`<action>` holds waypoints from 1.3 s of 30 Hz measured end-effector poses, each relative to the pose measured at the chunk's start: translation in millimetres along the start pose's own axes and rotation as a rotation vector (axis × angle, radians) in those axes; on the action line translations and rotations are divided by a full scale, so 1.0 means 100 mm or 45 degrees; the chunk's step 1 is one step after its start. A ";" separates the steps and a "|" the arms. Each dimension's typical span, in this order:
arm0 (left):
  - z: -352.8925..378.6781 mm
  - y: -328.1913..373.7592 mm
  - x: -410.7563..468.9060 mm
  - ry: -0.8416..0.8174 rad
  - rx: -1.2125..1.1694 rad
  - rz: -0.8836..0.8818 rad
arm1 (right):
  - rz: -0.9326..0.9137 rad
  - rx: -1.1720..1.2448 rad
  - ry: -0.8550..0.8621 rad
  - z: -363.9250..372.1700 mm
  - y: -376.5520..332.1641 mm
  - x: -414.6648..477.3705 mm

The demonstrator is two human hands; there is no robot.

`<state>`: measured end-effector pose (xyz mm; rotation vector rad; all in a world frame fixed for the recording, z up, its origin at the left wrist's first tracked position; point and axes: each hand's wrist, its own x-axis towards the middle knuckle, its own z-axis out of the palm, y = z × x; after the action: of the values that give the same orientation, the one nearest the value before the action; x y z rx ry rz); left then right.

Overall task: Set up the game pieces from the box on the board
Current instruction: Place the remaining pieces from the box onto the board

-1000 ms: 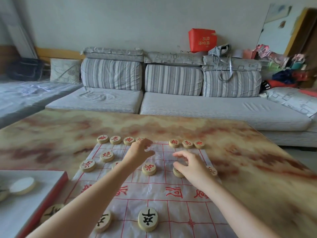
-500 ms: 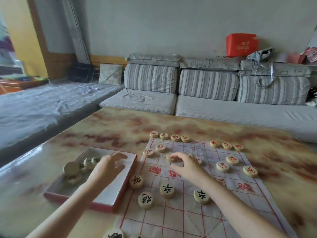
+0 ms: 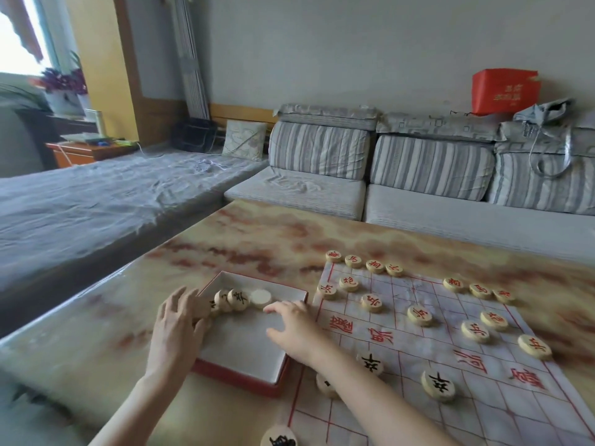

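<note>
Reaching into box [image 3: 244, 378] for pieces [image 3: 238, 299] heaped in far-left corner: right against left hand [image 3: 175, 323], grip unclear; just ahead of right hand [image 3: 289, 326], spread, holding nothing

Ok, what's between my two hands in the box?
Head view: a short row of pieces lies between your left hand and right hand; nearer you, only bare box floor.

**Diffuse daylight, wide-angle view**

Soft daylight enters from the window [image 3: 19, 43] at upper left, which is overexposed to white. The glossy table [image 3: 257, 239] carries a pale sheen along its left edge. Shadows are faint and diffuse. Straight lines bow toward the borders. The whole picture is slightly soft, left hand [image 3: 175, 329] and right hand [image 3: 296, 329] included.
</note>
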<state>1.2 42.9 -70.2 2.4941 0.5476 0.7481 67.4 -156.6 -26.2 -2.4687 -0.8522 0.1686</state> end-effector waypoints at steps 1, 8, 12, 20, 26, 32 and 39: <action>0.02 -0.01 0.00 0.006 -0.025 -0.027 | -0.003 -0.027 0.000 0.05 0.00 0.05; 0.05 0.03 0.01 0.006 -0.090 0.019 | -0.032 -0.204 -0.017 0.22 0.12 0.36; -0.01 0.04 -0.07 0.003 -0.019 0.056 | -0.032 -0.323 -0.048 0.27 0.14 0.51; -0.03 0.05 -0.06 0.006 -0.023 0.101 | -0.065 -0.327 0.158 0.36 0.17 0.65; -0.02 0.07 -0.08 0.005 0.000 0.075 | -0.004 -0.166 0.400 0.40 0.22 0.59; 0.03 0.00 -0.01 -0.087 -0.014 0.125 | 0.063 -0.081 0.410 0.41 0.31 0.60; -0.02 0.01 -0.04 -0.099 -0.078 0.122 | 0.079 -0.180 0.304 0.42 0.30 0.60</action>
<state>-2.8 40.1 -70.1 2.4948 0.3745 0.6900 120.1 -121.8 -74.7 -2.5814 -0.7067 -0.1676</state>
